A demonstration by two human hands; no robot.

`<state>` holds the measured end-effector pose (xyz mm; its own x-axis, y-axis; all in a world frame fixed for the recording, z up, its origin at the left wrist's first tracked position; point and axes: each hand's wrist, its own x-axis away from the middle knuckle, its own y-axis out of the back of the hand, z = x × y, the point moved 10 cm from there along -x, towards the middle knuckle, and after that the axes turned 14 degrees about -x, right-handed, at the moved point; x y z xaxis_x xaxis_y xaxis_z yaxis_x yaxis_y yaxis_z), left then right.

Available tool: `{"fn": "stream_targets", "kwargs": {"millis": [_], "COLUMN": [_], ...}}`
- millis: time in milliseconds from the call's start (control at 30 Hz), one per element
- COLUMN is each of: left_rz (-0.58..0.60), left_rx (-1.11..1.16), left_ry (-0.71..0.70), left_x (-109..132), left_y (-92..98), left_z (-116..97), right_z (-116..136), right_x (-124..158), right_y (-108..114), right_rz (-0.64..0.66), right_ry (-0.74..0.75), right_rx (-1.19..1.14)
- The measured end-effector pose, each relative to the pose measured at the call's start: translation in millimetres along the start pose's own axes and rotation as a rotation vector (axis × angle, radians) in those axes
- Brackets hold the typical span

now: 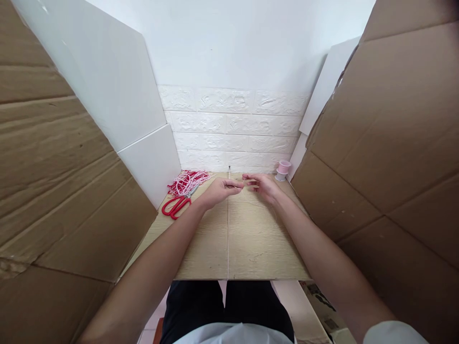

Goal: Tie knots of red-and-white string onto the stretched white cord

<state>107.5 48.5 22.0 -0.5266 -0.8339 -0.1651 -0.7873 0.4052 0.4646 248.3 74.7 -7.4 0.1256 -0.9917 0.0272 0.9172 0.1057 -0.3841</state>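
Note:
My left hand point(223, 188) is closed in a pinch on a fine pale thread point(253, 202), just beyond the middle of the wooden table point(201, 253). Facing it, my right hand point(264, 186) has its fingers curved, with their tips at the same thread close to the left fingertips. Loose thread curves below the right hand and trails toward its wrist. A pale cord point(228, 239) runs straight along the table between my arms, from a small hook point(229, 167) at the wall to the front edge. What lies inside the fingertips is too small to make out.
Red-handled scissors point(176, 206) lie left of my left hand, against a heap of red and white braided cords point(186, 182). Two stacked spools point(283, 168), pink over white, stand at the back right. Cardboard walls point(64, 181) flank both sides; a white brick-patterned wall point(234, 124) stands behind.

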Motion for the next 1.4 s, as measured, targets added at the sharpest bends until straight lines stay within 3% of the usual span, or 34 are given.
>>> {"fn": "stream_targets", "kwargs": {"millis": [233, 533, 600, 667, 733, 800, 1000, 1067, 1167, 1333, 1400], "left_rz": [0.004, 0.141, 0.151, 0.143, 0.132, 0.114, 0.041, 0.031, 0.025, 0.026, 0.025], "left_rx": [0.003, -0.063, -0.084, -0.09, -0.07, -0.05, 0.03, 0.079, 0.121, 0.116, 0.123], "left_ry": [0.025, 0.063, 0.08, 0.104, 0.14, 0.189, 0.302, 0.319, 0.33, 0.347, 0.344], "left_x": [0.7, 6.3, 6.1, 5.5, 5.2, 5.2, 6.4, 6.6, 6.5, 6.6, 6.7], "left_y": [8.3, 7.4, 7.1, 7.4, 7.3, 8.0, 14.5, 15.3, 15.9, 15.7, 15.5], "left_z": [2.6, 1.9, 4.3, 7.1, 10.6, 15.1, 26.8, 29.5, 32.8, 36.2, 35.7], "right_z": [-2.6, -5.4, -6.3, 1.5, 21.3, 41.9, 67.9, 70.8, 69.0, 58.9, 59.7], "right_x": [-4.3, -15.5, -16.7, -15.3, -8.7, 4.0, 51.8, 62.0, 58.7, 32.6, 32.4], "right_y": [29.2, 52.8, 56.1, 59.4, 52.0, 29.5, -51.7, -65.7, -60.4, -17.5, -18.3], "right_rz": [-0.131, -0.216, -0.24, -0.295, -0.332, -0.306, -0.101, -0.089, -0.134, -0.259, -0.215], "right_ry": [0.028, 0.096, 0.105, 0.174, 0.339, 0.537, 0.824, 0.872, 0.848, 0.69, 0.736], "right_rx": [-0.091, -0.123, -0.049, 0.169, 0.463, 0.699, 1.039, 1.134, 1.218, 1.204, 1.129]}}
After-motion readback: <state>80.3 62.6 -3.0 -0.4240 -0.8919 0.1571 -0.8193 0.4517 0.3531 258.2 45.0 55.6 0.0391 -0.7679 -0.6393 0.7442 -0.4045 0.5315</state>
